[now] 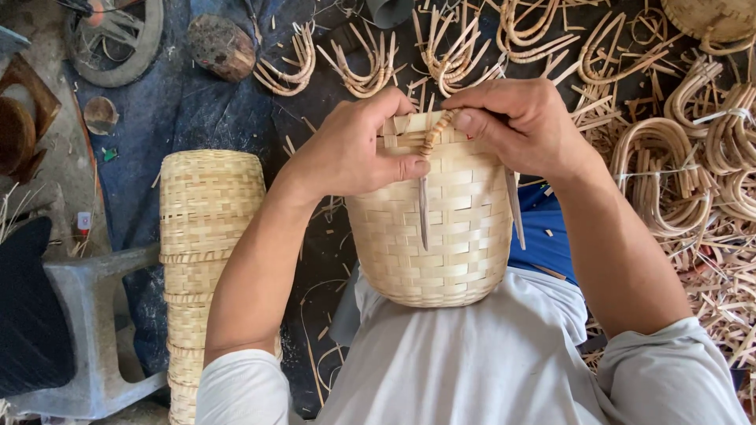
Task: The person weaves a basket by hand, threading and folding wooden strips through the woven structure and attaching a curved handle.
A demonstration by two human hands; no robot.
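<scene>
Left hand: fingers closed on rim of woven basket.
Right hand: pinching wrapped handle strip at rim.
Beside: stacked baskets.

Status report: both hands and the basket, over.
Left hand gripping the small woven bamboo basket at its rim. Right hand pinching the wrapped cane handle strip. Stack of finished baskets alongside, apart.
</scene>
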